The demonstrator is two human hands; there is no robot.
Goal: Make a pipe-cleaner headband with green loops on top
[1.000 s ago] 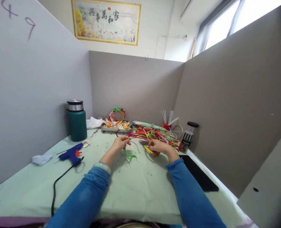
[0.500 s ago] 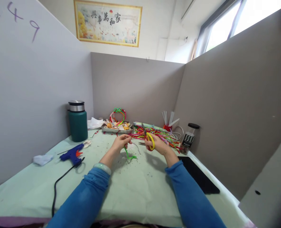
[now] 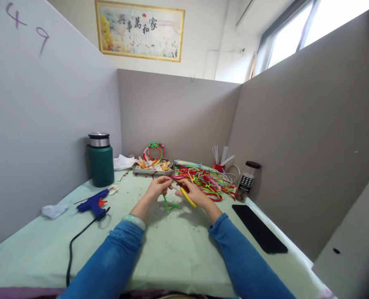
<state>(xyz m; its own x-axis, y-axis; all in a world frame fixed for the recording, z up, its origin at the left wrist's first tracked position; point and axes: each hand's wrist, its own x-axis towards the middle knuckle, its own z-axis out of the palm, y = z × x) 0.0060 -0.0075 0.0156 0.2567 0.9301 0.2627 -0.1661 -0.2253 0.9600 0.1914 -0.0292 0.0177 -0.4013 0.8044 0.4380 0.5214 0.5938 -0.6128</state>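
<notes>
My left hand is closed in a pinch above the middle of the table, and a green pipe cleaner with a bent lower end hangs from its fingers. In my right hand are scissors with yellow and red handles, their blades pointing left at the left fingertips. What lies between the blades is too small to make out. Small dark bits lie on the table under the hands.
Behind the hands lies a pile of coloured pipe cleaners beside a metal tray of cut pieces. At left are a blue glue gun and a green bottle; at right, a black pad and a clear jar.
My right hand has moved left with the scissors, bringing the blades from apart to the left fingertips. The left hand stays almost where it was, still pinching the green pipe cleaner.
</notes>
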